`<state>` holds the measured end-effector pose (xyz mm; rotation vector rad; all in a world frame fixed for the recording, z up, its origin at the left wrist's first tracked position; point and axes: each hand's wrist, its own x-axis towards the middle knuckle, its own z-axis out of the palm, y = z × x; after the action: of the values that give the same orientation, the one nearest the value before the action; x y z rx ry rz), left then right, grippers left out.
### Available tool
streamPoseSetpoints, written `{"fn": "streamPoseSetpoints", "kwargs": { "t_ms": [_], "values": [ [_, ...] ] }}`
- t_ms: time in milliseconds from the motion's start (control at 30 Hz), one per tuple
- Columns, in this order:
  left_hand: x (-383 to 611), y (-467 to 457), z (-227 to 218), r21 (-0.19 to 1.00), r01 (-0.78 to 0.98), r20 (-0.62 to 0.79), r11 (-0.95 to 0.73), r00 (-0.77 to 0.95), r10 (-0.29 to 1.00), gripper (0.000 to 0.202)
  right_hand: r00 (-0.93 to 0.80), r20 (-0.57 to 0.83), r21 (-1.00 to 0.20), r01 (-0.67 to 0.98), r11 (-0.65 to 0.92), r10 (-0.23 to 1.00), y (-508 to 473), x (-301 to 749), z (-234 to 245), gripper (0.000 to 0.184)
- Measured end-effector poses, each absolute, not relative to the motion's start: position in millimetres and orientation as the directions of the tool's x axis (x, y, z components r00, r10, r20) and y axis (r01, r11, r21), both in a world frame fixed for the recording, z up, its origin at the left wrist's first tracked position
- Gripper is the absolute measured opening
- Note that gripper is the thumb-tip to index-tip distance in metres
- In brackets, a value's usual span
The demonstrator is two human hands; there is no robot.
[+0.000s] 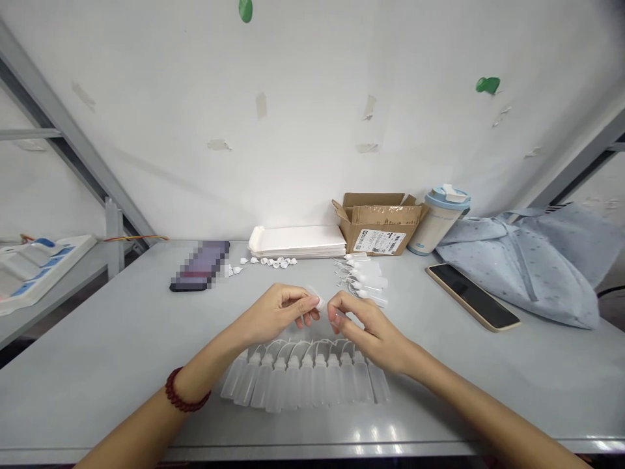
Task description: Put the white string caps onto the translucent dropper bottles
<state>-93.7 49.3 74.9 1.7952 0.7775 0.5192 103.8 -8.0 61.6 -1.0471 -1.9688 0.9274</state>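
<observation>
Both my hands meet over the middle of the grey table [97,345]. My left hand [280,312] pinches a small translucent squeeze bottle [316,301] with its fingertips. My right hand [364,326] is closed in a pinch at the bottle's other end; what it grips there is too small to make out. Right below my hands lies a row of several translucent bottles [305,378] side by side, their caps pointing away from me. A red bead bracelet [181,394] sits on my left wrist.
Loose white caps [266,262] and more small bottles [366,279] lie farther back. Behind them are a stack of white trays [297,241], an open cardboard box [378,225], a lidded cup [439,221], a phone [471,296], a dark phone [201,266] and a pale blue bag [532,260].
</observation>
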Motion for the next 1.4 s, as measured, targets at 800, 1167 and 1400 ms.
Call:
{"fn": "streamPoseSetpoints", "kwargs": {
  "t_ms": [800, 1167, 1400],
  "values": [
    [-91.6, 45.7, 78.4, 0.961, 0.250, -0.087, -0.116, 0.676, 0.732, 0.035, -0.280, 0.151, -0.952, 0.216, 0.216, 0.948, -4.5, 103.4, 66.1, 0.016],
    [-95.1, 45.7, 81.6, 0.962, 0.213, -0.013, -0.172, 0.663, 0.749, 0.030, -0.163, 0.258, -0.881, 0.366, 0.301, 0.952, 0.0, 106.5, 59.9, 0.026],
    [-92.7, 40.0, 81.2, 0.887, 0.303, 0.095, -0.348, 0.618, 0.780, 0.025, -0.181, 0.136, -0.970, 0.176, 0.168, 0.974, 0.5, 105.3, 66.1, 0.036]
  ]
}}
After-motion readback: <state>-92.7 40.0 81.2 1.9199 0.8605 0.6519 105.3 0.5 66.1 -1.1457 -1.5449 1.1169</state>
